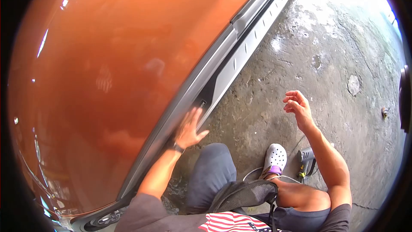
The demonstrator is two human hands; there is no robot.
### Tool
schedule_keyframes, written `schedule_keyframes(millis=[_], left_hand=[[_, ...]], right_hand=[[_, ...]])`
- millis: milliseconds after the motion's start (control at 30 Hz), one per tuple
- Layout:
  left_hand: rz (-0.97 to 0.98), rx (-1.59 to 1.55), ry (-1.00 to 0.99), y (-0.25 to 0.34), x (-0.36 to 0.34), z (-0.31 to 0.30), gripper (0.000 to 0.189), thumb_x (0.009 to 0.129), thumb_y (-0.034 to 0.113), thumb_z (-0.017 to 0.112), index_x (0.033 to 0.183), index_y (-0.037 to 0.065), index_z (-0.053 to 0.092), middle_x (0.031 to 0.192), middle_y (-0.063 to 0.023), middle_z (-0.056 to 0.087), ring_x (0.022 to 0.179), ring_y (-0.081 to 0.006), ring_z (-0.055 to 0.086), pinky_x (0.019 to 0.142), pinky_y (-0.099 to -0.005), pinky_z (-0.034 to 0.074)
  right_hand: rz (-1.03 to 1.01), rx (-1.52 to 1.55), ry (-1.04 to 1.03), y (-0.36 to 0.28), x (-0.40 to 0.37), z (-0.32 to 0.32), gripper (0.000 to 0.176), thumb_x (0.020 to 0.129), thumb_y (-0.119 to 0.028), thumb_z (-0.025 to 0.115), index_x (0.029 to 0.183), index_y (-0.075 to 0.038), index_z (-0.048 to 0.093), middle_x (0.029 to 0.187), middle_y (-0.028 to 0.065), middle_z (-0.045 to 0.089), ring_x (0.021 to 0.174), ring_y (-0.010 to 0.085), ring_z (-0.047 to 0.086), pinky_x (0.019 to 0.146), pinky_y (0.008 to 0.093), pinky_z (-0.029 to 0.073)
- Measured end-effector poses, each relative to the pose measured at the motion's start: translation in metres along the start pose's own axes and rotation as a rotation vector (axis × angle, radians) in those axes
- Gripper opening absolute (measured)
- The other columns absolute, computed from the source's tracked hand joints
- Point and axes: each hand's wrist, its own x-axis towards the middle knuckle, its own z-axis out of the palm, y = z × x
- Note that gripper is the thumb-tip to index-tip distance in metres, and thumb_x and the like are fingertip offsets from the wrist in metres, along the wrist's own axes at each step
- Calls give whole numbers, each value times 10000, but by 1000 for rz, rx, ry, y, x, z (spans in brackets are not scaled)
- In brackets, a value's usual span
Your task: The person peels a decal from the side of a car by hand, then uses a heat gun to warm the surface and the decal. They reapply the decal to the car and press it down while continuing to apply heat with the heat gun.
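An orange car's side panel [124,51] fills the left of the view, with grey plastic trim [201,71] along its lower edge. A silver running board [253,38] sticks out beneath it. My left hand [188,129], a dark band on its wrist, lies with fingers stretched out over the trim near the running board's close end. It appears to touch the trim and holds nothing. My right hand [298,106] is raised over the floor, fingers loosely bent and apart, with nothing visible in it.
A grey power tool [306,154] lies on the rough concrete floor [326,73], beside my shoe [276,157]. A pale cable [253,172] curves around that foot. A small object [384,112] lies farther right. A car wheel [107,219] shows at lower left.
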Motion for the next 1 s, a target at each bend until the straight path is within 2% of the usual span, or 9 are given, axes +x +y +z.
schedule_keyframes(millis=[67,233,300,367,467,600,733,867,1000], left_hand=[[21,-8,55,5,40,12,914,862,367,785,1574,13,333,1574,-194,473,1512,-377,364,1260,-530,243],[-66,11,-23,-1,-24,-6,877,854,374,796,1552,30,392,1558,-197,492,1510,-380,372,1256,-551,237],[-20,17,6,0,-7,-2,875,857,376,793,1553,30,391,1560,-200,489,1508,-383,374,1256,-553,237],[29,1,58,6,28,5,876,861,380,789,1555,28,387,1560,-204,486,1501,-388,380,1255,-557,234],[-6,28,62,6,12,6,874,858,384,790,1549,22,397,1554,-211,489,1495,-392,388,1256,-555,233],[-24,41,19,2,-4,-3,874,846,382,791,1543,14,413,1544,-215,502,1487,-392,401,1257,-549,236],[-4,19,66,6,28,6,866,858,417,773,1532,4,420,1533,-221,512,1488,-388,401,1261,-535,240],[-48,48,-3,4,-15,-8,847,883,400,755,1536,-4,398,1519,-219,527,1486,-387,404,1258,-539,241],[17,74,68,6,22,4,848,884,389,765,1541,-1,394,1529,-222,513,1479,-396,410,1253,-526,262]], right_hand=[[-19,-7,7,4,-1,-1,326,930,-116,627,1250,-58,611,1080,59,679,866,141,651,783,308,530],[-24,37,26,-2,-15,-7,329,937,-128,634,1259,-70,610,1085,58,677,871,143,649,789,311,531],[-6,51,35,1,-17,-10,329,939,-136,640,1261,-73,611,1086,57,675,872,142,648,791,312,531],[7,39,20,4,-14,-13,302,972,-186,644,1258,-102,592,1070,11,664,839,91,652,795,278,522],[-41,55,16,4,-14,-14,343,947,-149,650,1279,-79,599,1097,49,670,882,136,646,796,307,532],[-9,61,36,9,-18,-18,350,949,-144,644,1288,-76,589,1097,48,668,884,138,645,805,309,532],[7,48,16,13,-15,-16,356,950,-143,641,1297,-82,587,1098,53,669,882,144,646,802,312,537],[-5,35,30,12,-15,-15,369,951,-141,641,1312,-94,580,1104,58,671,874,145,645,789,310,541],[37,36,32,18,-12,-16,377,955,-137,642,1324,-96,574,1117,62,671,890,144,640,807,311,535]])
